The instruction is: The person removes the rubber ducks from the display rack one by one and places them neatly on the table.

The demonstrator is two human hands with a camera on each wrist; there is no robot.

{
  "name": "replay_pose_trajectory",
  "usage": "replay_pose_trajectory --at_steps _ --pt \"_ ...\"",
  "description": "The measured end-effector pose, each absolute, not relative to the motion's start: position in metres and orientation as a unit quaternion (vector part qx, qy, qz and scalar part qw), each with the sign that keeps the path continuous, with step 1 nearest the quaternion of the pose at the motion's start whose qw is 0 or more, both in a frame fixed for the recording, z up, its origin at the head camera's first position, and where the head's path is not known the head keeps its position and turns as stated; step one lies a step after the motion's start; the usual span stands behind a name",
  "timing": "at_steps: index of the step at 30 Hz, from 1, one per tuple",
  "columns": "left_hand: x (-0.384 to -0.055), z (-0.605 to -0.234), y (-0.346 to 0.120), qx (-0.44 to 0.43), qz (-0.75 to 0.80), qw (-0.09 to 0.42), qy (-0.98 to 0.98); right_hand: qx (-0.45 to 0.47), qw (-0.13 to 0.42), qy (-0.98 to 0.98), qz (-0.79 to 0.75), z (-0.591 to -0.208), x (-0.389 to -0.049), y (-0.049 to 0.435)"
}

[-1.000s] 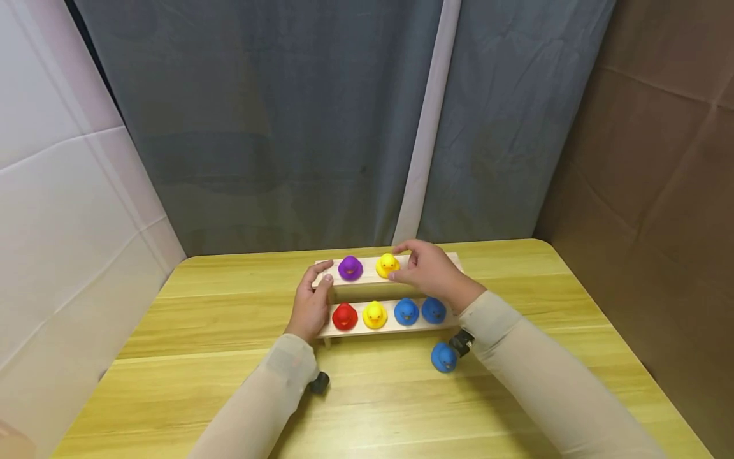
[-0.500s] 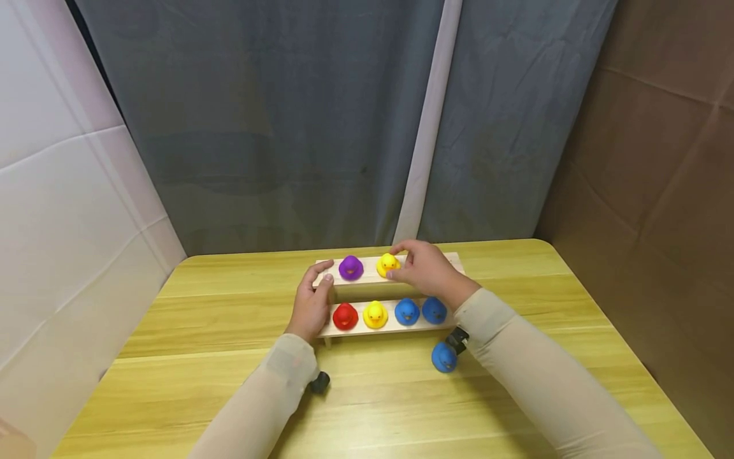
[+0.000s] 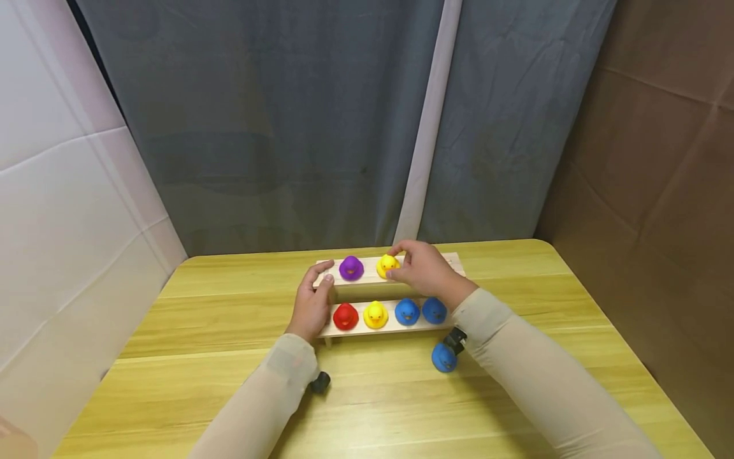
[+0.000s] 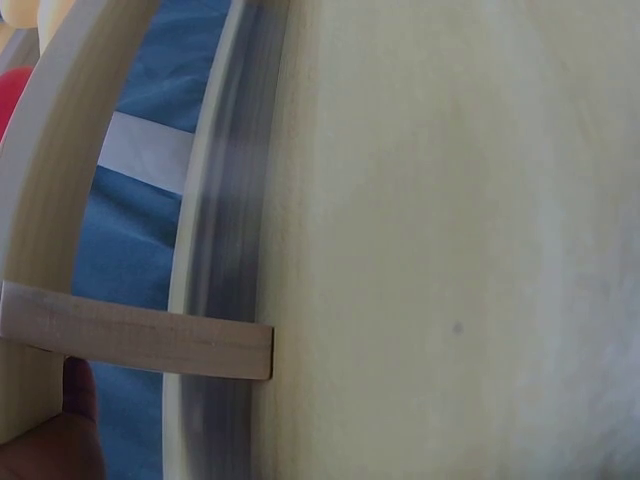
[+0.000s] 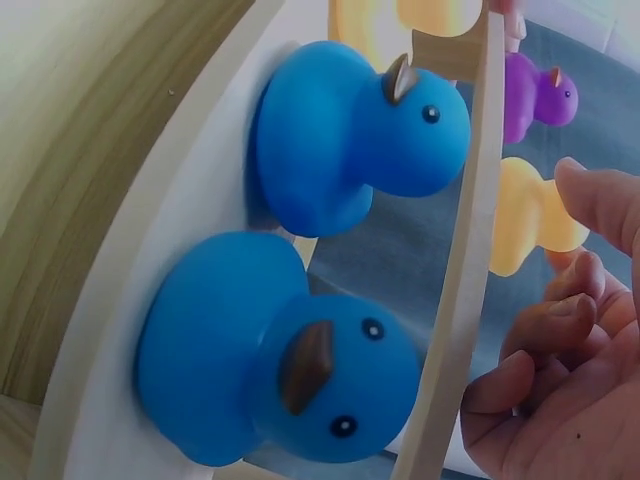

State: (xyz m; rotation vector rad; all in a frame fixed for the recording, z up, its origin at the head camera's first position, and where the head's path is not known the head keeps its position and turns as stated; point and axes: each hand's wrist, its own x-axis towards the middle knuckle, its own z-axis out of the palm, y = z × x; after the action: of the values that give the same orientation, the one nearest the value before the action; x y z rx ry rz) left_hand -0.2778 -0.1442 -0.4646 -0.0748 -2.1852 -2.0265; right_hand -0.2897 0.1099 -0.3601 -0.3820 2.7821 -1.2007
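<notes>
A two-tier wooden rack [image 3: 369,266] stands near the table's far edge. My left hand [image 3: 309,309] holds its upper left end, thumb and forefinger about the plank; the left wrist view shows only part of the hand [image 4: 55,448]. On the upper tier sits a purple rubber duck [image 3: 351,268]. To its right, my right hand [image 3: 429,271] pinches a yellow rubber duck [image 3: 387,266] between thumb and forefinger, its other fingers curled in the right wrist view. The lower tier bears a red duck [image 3: 346,316], another yellow duck [image 3: 375,314] and two blue ducks [image 5: 350,140].
One more blue duck [image 3: 444,357] lies on the wooden table [image 3: 367,408], in front of the rack's right end and below my right wrist. A grey curtain [image 3: 258,127] hangs behind the table. White cloth stands at the left, brown cloth at the right.
My right wrist and sleeve have shifted slightly left, while the fingers stay at the upper yellow duck. The left hand stays at the rack's end.
</notes>
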Motion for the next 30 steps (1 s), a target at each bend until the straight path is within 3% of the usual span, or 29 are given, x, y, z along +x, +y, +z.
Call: replay_pose_trajectory --at_steps 30 --pt "-0.279 -0.465 -0.146 -0.018 -0.671 0.082 -0.737 -0.172 0.046 0.899 -0.401 -0.34 -0.25 0.12"
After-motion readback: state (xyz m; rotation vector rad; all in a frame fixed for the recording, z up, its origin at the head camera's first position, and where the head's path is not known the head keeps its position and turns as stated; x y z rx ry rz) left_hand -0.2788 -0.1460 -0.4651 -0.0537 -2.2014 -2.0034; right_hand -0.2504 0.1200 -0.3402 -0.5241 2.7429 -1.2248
